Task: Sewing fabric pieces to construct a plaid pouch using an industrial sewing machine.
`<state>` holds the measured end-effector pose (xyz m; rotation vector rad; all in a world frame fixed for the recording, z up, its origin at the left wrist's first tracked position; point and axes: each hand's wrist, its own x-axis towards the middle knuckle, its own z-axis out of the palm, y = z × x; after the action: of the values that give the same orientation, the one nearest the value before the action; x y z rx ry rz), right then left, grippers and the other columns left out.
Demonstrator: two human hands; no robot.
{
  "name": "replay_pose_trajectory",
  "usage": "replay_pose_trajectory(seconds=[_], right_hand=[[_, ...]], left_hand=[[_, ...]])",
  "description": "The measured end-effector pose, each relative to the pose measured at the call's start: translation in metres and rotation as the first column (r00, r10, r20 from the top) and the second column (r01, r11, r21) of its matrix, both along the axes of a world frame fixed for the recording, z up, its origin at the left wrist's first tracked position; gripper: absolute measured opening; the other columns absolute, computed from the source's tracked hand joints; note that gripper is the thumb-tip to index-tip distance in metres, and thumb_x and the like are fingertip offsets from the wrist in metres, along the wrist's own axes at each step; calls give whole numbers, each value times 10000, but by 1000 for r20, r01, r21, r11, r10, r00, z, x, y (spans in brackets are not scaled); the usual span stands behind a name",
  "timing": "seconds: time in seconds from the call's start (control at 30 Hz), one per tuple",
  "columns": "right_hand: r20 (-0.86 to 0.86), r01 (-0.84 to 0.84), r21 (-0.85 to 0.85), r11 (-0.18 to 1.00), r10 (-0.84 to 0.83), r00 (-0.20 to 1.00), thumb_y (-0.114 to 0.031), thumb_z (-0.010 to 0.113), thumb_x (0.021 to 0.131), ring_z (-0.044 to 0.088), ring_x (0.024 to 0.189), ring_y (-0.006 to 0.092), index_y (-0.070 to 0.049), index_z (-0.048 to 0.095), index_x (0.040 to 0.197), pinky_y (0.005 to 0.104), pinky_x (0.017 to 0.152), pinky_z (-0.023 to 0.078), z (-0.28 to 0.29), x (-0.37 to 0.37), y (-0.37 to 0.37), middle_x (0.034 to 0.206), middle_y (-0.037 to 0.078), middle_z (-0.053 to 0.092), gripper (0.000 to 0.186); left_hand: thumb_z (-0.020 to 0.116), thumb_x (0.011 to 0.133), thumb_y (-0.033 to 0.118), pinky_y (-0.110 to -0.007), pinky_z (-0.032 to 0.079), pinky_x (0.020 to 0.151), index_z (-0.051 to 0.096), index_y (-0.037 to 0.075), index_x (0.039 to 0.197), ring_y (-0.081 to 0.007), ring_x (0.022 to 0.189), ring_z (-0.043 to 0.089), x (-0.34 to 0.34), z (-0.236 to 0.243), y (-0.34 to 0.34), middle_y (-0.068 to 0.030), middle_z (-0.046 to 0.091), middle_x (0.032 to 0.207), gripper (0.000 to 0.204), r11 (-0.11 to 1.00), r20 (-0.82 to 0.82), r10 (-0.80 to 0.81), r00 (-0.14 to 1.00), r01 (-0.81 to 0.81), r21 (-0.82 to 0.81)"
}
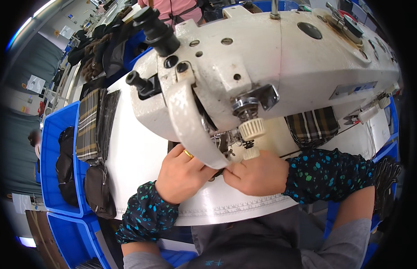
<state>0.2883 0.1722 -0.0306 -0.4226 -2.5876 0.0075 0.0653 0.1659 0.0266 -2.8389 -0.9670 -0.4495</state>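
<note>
A white industrial sewing machine (208,67) spans the view, its needle area close to my fingers. My left hand (181,175), with a gold ring, is at the left of the presser foot, fingers bent and closed together. On the other side my right hand (260,174) has its fingers curled in, the tips near those of the left. Between them a small dark piece (222,144) shows in part under the machine head. The curved white cover (190,121) and my own fingers hide what they grip. Patterned dark sleeve covers reach both wrists.
Folded plaid fabric pieces (312,127) lie under the machine arm; another plaid stack (91,125) is at the left table edge. A blue bin (49,157) holds dark pouches, with another blue bin (76,237) below. A ruler strip (237,208) follows the table's front edge. Someone in pink (177,10) is beyond.
</note>
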Motion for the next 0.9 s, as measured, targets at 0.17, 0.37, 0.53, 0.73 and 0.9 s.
replay_pose_trajectory(seconds=[0.17,0.37,0.53,0.73,0.9], right_hand=[[24,24,15,1000,-25,999,-158,635,781,629,518,179,-3,634,892,320,412,473,5,-1,-9,888,175,672,191],[65,35,113,993,-42,997,-186,631,767,607,475,155,17,657,877,289,404,454,4,-3,-17,916,250,703,233],[30,40,128,991,-44,999,-172,626,759,601,469,149,18,653,842,270,399,436,2,-3,-18,904,256,706,210],[33,61,133,989,-66,997,-162,624,758,580,456,132,11,629,798,270,394,426,3,-2,-20,876,250,707,178],[41,113,118,987,-119,992,-159,629,770,552,451,124,-9,609,856,295,376,402,0,-4,-15,707,94,609,174]], left_hand=[[759,646,48,-354,467,731,769,82,939,-222,852,612,-3,-12,0,-19,659,964,295,991,176,77,981,-55,-124],[774,666,-20,-390,413,793,775,69,921,-255,864,570,7,-12,-10,-23,639,905,271,957,231,187,955,-124,-261],[771,683,-26,-389,397,800,781,69,901,-253,853,557,7,-15,-9,-26,623,881,238,945,261,193,946,-107,-310],[765,700,-11,-391,382,776,781,80,870,-252,829,540,9,-14,-6,-21,620,875,193,937,270,191,944,-94,-336],[761,718,0,-387,391,723,773,81,875,-256,779,557,8,-14,4,-44,624,841,177,961,267,179,947,-110,-253]])
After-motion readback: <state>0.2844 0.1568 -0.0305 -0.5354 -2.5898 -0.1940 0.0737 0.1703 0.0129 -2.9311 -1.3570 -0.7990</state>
